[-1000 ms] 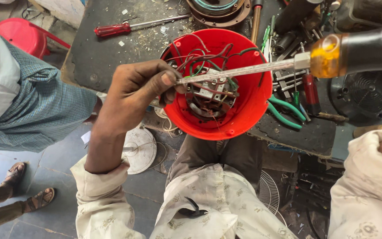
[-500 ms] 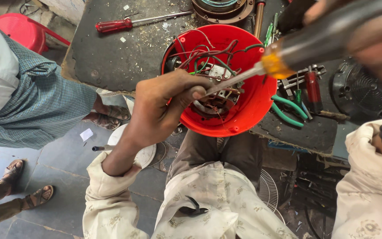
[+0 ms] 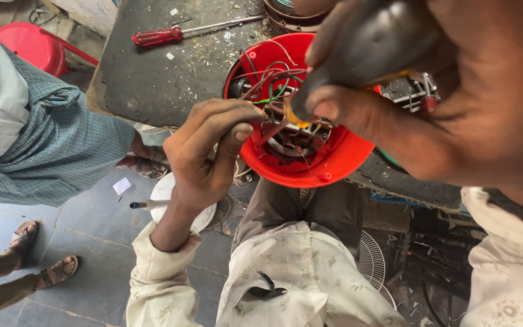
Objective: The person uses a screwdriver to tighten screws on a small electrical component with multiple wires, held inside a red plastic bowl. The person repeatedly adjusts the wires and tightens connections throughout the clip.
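Wires (image 3: 267, 82) sit in the red bowl-shaped cover (image 3: 334, 160), right under both hands. Left hand (image 3: 210, 151) pinches one wire; right hand (image 3: 394, 79) holds a dark-handled screwdriver (image 3: 358, 42) tight.

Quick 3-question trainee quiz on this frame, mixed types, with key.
1. True or false: the red screwdriver lies on the bench, held by no hand.
2. What does the right hand grip? A) pliers B) a dark tool handle C) a hammer
3. Where are the left hand's fingertips?

Key
1. True.
2. B; the handle points down into the red housing.
3. At the wires inside the red housing, by its left rim.
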